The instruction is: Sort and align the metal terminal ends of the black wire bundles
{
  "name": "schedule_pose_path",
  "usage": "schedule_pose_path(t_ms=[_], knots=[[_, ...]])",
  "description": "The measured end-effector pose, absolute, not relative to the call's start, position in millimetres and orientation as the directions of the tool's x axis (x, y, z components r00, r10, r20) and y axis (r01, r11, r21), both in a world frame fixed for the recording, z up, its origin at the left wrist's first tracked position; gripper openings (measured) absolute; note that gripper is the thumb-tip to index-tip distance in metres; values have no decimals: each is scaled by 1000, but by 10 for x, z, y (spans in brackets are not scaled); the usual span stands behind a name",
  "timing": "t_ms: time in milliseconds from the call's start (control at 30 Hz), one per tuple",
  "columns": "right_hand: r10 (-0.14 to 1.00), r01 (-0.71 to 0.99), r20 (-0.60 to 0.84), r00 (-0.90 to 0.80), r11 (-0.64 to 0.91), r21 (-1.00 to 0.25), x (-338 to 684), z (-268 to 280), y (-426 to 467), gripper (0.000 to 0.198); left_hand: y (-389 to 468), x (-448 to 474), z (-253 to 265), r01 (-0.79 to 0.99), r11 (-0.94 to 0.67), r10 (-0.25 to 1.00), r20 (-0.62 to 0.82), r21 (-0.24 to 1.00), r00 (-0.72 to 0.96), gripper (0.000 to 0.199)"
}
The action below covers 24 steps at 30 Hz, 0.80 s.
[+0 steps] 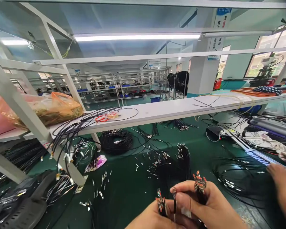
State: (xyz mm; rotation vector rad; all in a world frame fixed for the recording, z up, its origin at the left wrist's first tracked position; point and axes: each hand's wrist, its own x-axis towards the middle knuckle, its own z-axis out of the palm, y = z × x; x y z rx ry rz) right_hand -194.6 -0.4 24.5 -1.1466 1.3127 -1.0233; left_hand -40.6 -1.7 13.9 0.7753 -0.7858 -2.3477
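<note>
Low in the head view, my left hand (150, 217) is closed around a small bunch of black cables whose bare connector ends (161, 203) stick up above the fingers. My right hand (211, 206) is closed too, with a second bunch of cable ends (199, 182), tipped orange, rising between its fingers. Its thumb and forefinger pinch a single cable connector (173, 190) between the two bunches. Just beyond my hands, a thick bundle of black cables (184, 159) lies on the green mat, beside more cable ends (158, 162).
A coiled black cable (116, 142) and loose connectors (101, 194) lie on the green bench (128, 178). Above runs a white shelf (147, 113) with cables and red-handled scissors (102, 118). At right are a lit strip (257, 156), looped cables (231, 184) and another person's blurred hand (282, 190).
</note>
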Motion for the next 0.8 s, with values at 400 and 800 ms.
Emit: schedule_pose_path(t_ms=[400,800], knots=[[-951,143,-305,56,310,-940,-3245,133,-369,32,-210,-1573,-33,379,-579,-704,-208,722,-679,43],[-952,-17,-187,240,189,-982,-3429,6,-488,36,-289,-1867,115,387,-474,-756,-140,791,-639,48]])
